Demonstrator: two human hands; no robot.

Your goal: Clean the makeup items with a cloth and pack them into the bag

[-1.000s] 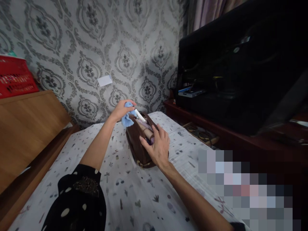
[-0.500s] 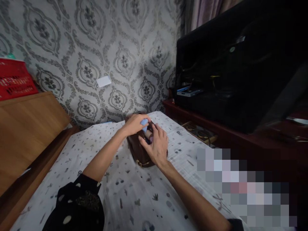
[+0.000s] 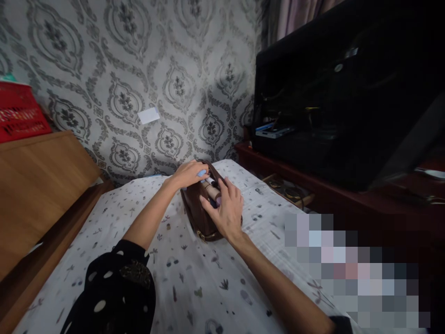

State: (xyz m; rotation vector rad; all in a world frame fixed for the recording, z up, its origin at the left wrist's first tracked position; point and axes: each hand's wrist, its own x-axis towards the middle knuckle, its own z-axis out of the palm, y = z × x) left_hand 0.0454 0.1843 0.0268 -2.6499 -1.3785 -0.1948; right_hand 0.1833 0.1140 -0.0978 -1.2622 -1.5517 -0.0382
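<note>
On the bed sheet stands a brown zip bag [image 3: 198, 213], its top unzipped and a gold-coloured zip pull at the near end. My left hand [image 3: 187, 175] is at the bag's far left rim, with a small light-blue object [image 3: 201, 172] pinched in its fingers; its kind is unclear. My right hand [image 3: 227, 206] grips the near right part of the bag, thumb on one side of the opening and fingers on the other. Between the hands a beige tube-like item [image 3: 211, 189] shows inside the bag, with a purplish piece near its lower end. Deeper contents are hidden.
A white patterned sheet [image 3: 167, 278] covers the surface. To the left are a wooden board [image 3: 45, 181] and a red basket [image 3: 21, 113]. On the right, a large black screen [image 3: 330, 102] stands on a dark red cabinet [image 3: 333, 199] with an open drawer [image 3: 288, 190].
My left hand has shifted slightly left and back with the light-blue object, uncovering more of the bag's contents. The right hand stays nearly where it was.
</note>
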